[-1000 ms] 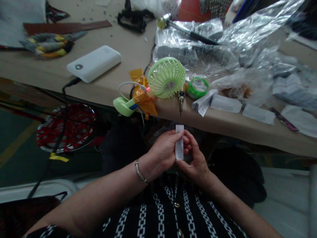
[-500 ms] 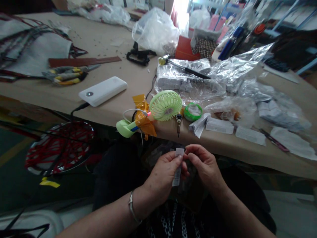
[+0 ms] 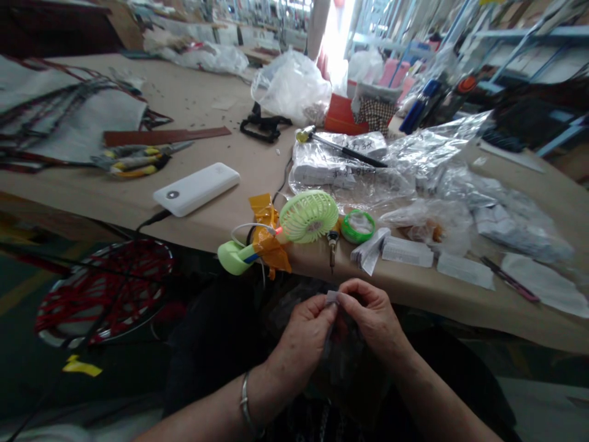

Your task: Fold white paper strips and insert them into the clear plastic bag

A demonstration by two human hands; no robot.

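Observation:
Close to my lap, below the table's front edge, my left hand (image 3: 304, 334) pinches a narrow white printed label (image 3: 332, 297) between thumb and fingers. My right hand (image 3: 375, 316) meets it from the right, thumb and forefinger closed on the label's upper end. Most of the strip is hidden behind my fingers. Just ahead on the table lie a small stack of folded labels (image 3: 372, 250) and more flat labels (image 3: 407, 252). A soldering-iron-like tool (image 3: 332, 248) points its tip over the edge.
A green fan (image 3: 308, 216) is taped at the table edge, with a white power bank (image 3: 197, 189) to its left. A green tape roll (image 3: 358, 226), plastic bags (image 3: 350, 162) and pink-handled scissors or snips (image 3: 510, 280) lie rightward. Pliers (image 3: 138, 161) lie at far left.
My right thumb and forefinger have come leftward onto the label's top end. The strip's lower part, visible before, is now mostly hidden. The camera view has tilted up slightly.

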